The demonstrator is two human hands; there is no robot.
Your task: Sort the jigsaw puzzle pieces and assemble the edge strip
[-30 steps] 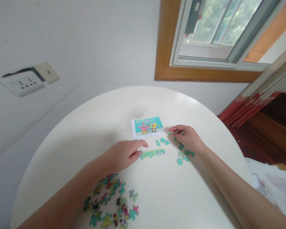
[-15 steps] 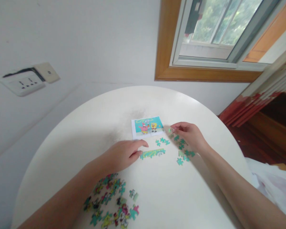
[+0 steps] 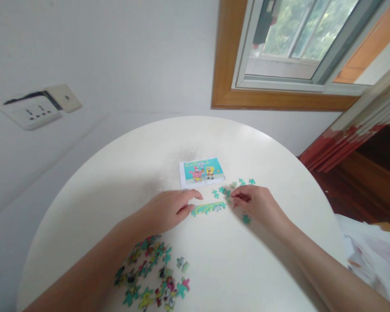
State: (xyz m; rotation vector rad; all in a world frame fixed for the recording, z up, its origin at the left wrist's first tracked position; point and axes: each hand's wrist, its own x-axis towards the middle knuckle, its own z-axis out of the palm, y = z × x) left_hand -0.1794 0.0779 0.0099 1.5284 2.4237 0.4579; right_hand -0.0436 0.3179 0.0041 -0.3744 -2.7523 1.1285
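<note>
My left hand (image 3: 169, 210) rests on the table, thumb and forefinger apart, its thumb at the left end of a joined puzzle strip (image 3: 208, 208). Nothing is held in it. My right hand (image 3: 251, 200) pinches a small puzzle piece (image 3: 233, 201) just right of the strip's end. Behind the strip lie loose teal pieces (image 3: 216, 193). More pieces (image 3: 246, 219) lie around my right hand, some hidden under it. A picture card (image 3: 203, 172) with cartoon figures lies behind the strip.
A large heap of mixed puzzle pieces (image 3: 149, 260) lies near my left forearm on the round white table (image 3: 214, 268). Behind the table are a wall with a socket (image 3: 35, 112) and a window. White bags (image 3: 367, 255) are at the right.
My right hand has moved toward me and slightly left, from the pieces right of the card to the strip's right end, with a piece pinched. My left hand has stayed in place.
</note>
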